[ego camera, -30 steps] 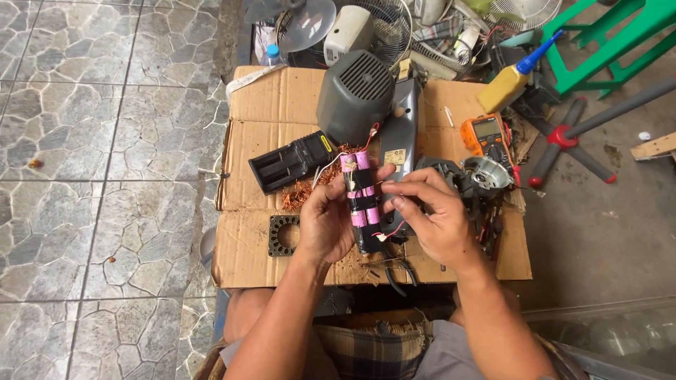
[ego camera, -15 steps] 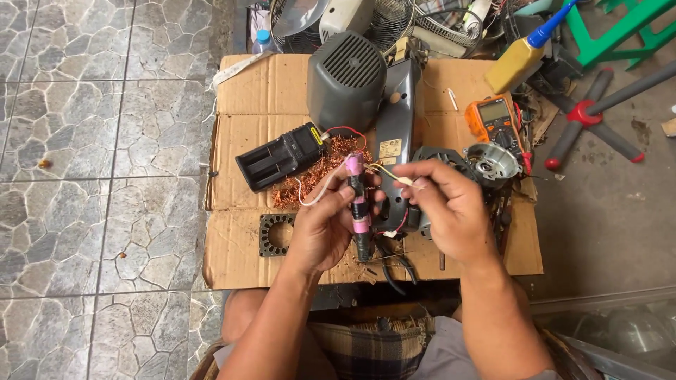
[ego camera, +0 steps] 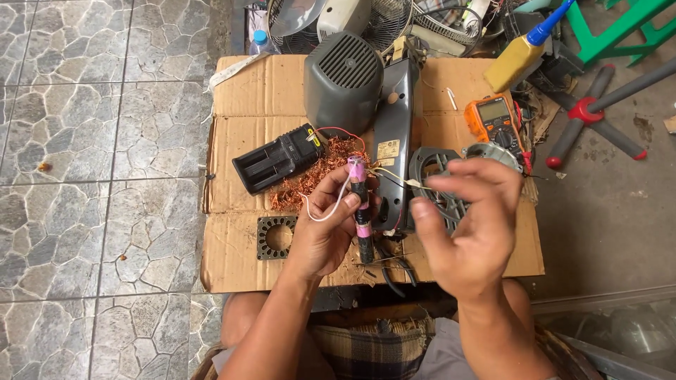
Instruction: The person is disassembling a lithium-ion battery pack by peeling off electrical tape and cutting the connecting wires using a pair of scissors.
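My left hand [ego camera: 325,226] grips a slim battery pack [ego camera: 361,211], black cells with pink wrap, held upright over the cardboard sheet [ego camera: 243,141]. Thin white and red wires trail from the pack across my fingers. My right hand [ego camera: 470,229] hovers just right of the pack, fingers loosely curled and apart, pinching nothing that I can see. A thin wire runs from the pack toward its fingertips. Behind the pack lies a long grey appliance body [ego camera: 394,134].
A black battery charger [ego camera: 278,157] sits on a heap of copper wire [ego camera: 317,176]. A grey motor cover [ego camera: 343,81], an orange multimeter [ego camera: 495,121], a round metal stator plate [ego camera: 276,236], a yellow glue bottle [ego camera: 517,53] and fan parts lie around. Tiled floor is left.
My right hand has let go of the pack and drawn away to the right. The left hand keeps the pack, now turned upright and seen edge-on.
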